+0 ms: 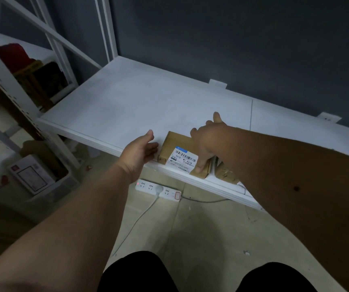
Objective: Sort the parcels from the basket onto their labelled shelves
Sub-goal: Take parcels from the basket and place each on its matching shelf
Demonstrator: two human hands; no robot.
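A flat brown cardboard parcel (174, 147) with a white barcode label lies at the front edge of the white shelf (127, 106). My right hand (208, 142) rests on its right side, thumb pressed on the near corner, fingers spread over the top. My left hand (141, 152) is open just left of the parcel, its fingertips at the parcel's left edge. A second brown parcel (225, 174) lies right of the first, mostly hidden under my right forearm.
A clear bin (49, 186) with a white red-labelled box (31, 173) stands on the floor at left. A white power strip (158, 189) and its cable lie on the floor under the shelf. Shelf uprights (106, 28) rise at back left; red and dark items fill the neighbouring rack.
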